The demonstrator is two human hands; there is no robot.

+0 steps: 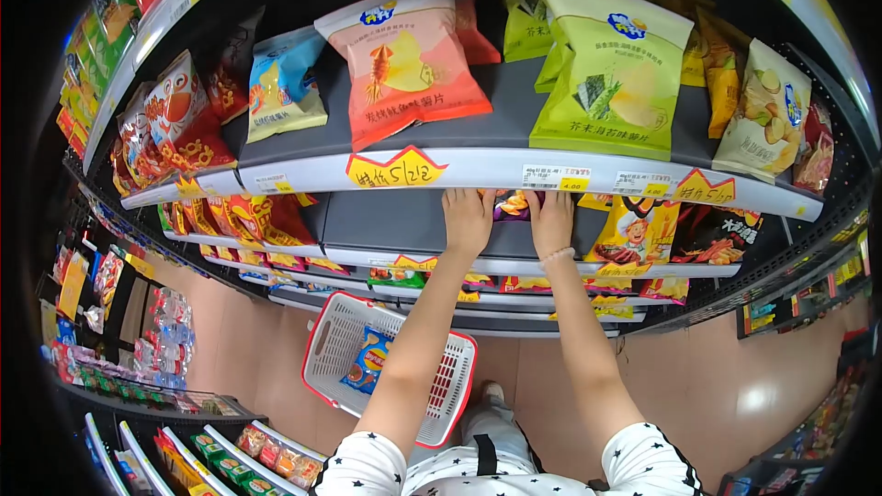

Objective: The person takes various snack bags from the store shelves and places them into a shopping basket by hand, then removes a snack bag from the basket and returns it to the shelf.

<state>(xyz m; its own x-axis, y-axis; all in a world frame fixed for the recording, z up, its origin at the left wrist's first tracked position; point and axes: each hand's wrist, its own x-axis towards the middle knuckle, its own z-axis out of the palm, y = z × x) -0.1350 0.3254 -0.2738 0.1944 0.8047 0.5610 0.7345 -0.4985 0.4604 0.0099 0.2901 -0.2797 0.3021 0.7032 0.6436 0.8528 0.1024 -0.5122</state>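
My left hand (469, 221) and my right hand (552, 223) reach onto the second shelf, below the top shelf's price rail. A small purple snack bag (512, 206) lies between them, partly hidden by the rail. The right thumb side is against or very close to this bag; the left hand is just left of it. Both hands have fingers stretched forward, their tips covered by the rail. Above them stand a pink chip bag (404, 60) and a green chip bag (611, 60). A yellow snack bag (636, 231) is right of my right hand.
A white basket with a red rim (317, 340) is below my left arm, with a blue chip bag (370, 358) inside. The rail (478, 178) carries yellow price tags. Red snack bags (271, 219) fill the second shelf's left. Other shelving (211, 459) stands at lower left.
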